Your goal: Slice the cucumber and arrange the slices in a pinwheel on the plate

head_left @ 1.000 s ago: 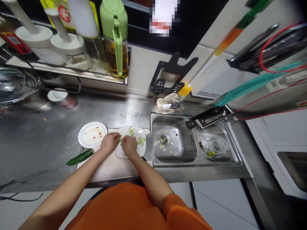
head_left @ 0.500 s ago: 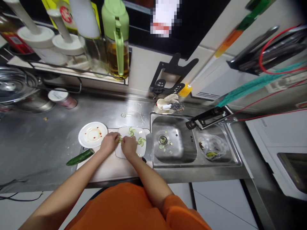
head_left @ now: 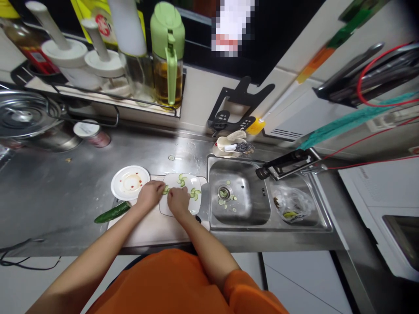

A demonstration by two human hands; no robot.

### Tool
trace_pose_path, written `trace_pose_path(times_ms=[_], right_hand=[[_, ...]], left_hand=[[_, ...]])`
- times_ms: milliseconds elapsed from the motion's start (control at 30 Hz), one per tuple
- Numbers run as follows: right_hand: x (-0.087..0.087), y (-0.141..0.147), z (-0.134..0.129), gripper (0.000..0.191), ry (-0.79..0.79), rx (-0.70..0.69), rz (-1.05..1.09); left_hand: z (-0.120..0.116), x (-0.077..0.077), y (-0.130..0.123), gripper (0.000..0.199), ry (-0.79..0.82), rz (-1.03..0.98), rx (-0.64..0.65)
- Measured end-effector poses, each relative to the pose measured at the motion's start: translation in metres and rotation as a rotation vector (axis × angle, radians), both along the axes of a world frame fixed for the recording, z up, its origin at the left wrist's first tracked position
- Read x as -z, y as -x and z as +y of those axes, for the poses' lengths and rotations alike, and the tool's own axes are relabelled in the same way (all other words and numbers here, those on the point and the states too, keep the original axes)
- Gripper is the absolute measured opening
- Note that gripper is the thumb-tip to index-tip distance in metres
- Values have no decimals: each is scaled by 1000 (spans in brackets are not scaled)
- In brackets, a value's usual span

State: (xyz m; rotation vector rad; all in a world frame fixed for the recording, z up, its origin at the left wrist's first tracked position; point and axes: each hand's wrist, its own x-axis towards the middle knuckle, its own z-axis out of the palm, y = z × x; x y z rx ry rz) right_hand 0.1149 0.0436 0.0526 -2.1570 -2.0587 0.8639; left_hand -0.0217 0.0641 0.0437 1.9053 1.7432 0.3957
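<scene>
A white square plate [head_left: 164, 206] lies on a pale cutting board [head_left: 147, 233], with thin cucumber slices [head_left: 195, 194] fanned into pinwheels at its top and right. My left hand [head_left: 151, 194] reaches over the plate's left edge, its fingers pinched together at green cucumber slices there. Over the plate's middle is my right hand [head_left: 179, 202], its fingers curled closed and their tips hidden beneath it. To the left rest a cut cucumber [head_left: 112, 213] and a round white plate [head_left: 131, 182] with red bits and a stain. A knife [head_left: 204, 201] lies right of the square plate.
To the right is a steel sink [head_left: 242, 211] with cucumber bits around the drain. A faucet [head_left: 278, 165] overhangs it, and a plastic bag [head_left: 293, 203] lies in the side basin. Behind, a rack holds an oil bottle [head_left: 168, 83] and jars. A lidded pot [head_left: 26, 115] stands far left.
The view has shifted slightly, so everything sits a little further right in the picture. Both hands keep nearly the same place over the square plate.
</scene>
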Motion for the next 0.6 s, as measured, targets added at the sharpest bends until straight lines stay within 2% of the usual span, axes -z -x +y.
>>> trace_pose_path(times_ms=[133, 233, 367, 600], right_hand=[[-8, -7, -4, 23, 36, 5, 23], [-13, -12, -9, 24, 51, 5, 19], [-17, -15, -14, 24, 55, 5, -3], [-19, -19, -20, 22, 44, -12, -6]], left_hand=[[-1, -8, 26, 32, 6, 87, -211], [-1, -11, 48, 34, 78, 191, -337], [2, -9, 61, 37, 173, 270, -383], [6, -5, 58, 39, 211, 314, -378]])
